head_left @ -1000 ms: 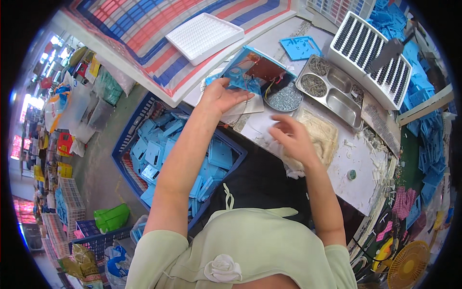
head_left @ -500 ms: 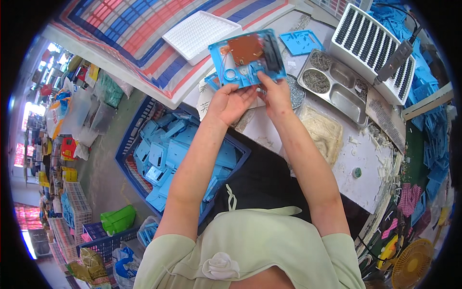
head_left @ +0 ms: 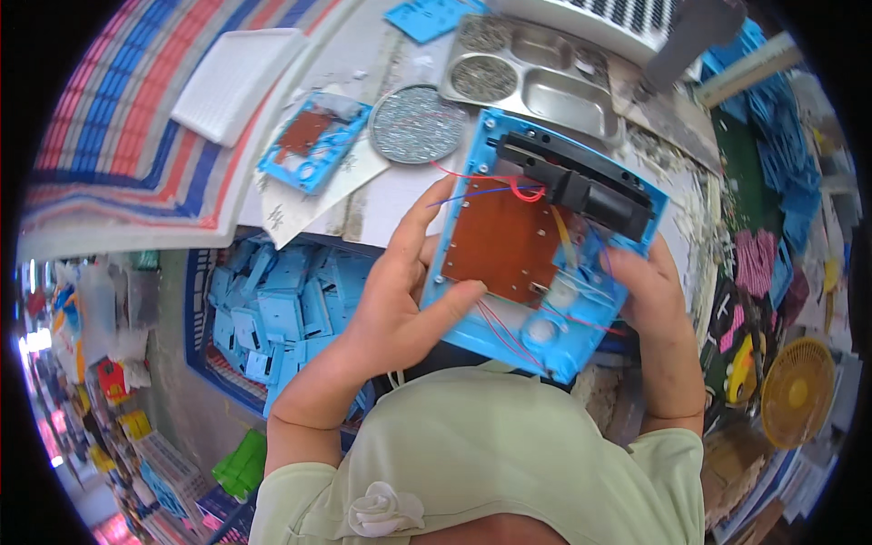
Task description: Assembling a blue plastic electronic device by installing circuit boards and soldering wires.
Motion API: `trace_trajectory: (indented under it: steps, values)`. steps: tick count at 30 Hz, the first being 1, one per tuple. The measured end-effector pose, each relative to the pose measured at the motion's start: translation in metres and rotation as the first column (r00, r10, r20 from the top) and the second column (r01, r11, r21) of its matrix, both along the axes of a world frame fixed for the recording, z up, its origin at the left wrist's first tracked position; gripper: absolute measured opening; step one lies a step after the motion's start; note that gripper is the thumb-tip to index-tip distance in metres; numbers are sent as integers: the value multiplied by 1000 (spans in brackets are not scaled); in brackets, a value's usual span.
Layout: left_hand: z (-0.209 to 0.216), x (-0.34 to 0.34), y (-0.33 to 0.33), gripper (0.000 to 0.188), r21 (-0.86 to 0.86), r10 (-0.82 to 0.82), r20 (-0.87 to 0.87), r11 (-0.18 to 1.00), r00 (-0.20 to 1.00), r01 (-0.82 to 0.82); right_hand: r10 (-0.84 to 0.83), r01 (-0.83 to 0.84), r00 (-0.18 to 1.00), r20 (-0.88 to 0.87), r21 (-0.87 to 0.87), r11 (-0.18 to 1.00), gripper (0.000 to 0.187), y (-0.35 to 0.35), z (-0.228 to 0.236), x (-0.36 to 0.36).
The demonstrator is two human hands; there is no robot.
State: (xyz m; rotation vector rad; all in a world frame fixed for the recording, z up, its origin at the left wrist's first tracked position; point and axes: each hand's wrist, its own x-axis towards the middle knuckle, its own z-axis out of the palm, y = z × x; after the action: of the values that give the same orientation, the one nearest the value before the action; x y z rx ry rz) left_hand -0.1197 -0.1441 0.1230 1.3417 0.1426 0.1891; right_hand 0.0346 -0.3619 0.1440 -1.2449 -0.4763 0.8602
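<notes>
Close to my chest I hold a blue plastic housing (head_left: 586, 331), its opened inner side facing up and its body tilted. Inside it are a brown circuit board (head_left: 501, 238), a long black part (head_left: 581, 186) along the far edge, and loose red, blue and yellow wires. My left hand (head_left: 391, 291) grips the left edge, its thumb on the near side. Around the right edge is my right hand (head_left: 649, 286), its fingers partly hidden by the housing. A second blue housing (head_left: 313, 141) with a brown board lies on white paper (head_left: 295, 204) on the worktable.
A round dish of small metal screws (head_left: 418, 124) and a steel compartment tray (head_left: 522, 68) stand beyond my hands. Left of them is a white plastic tray (head_left: 238, 84). A blue crate (head_left: 196, 309) full of blue plastic parts sits below the table edge. A dark upright tool (head_left: 695, 41) hangs at far right.
Both hands have drawn the housing back toward my chest and turned it. The view has shifted, so the second housing and the screw dish now show fully.
</notes>
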Motion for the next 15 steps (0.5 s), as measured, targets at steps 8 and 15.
trace_trajectory:
  steps: [8,15]
  values:
    - [-39,39,-18,87,441,-96,-320,866,943,238,-227,258,962,151,-232,938,43,-21,-66,28]
    - [-80,56,15,79,869,137,-172,488,975,85,161,446,649,743,-544,711,44,28,-106,67]
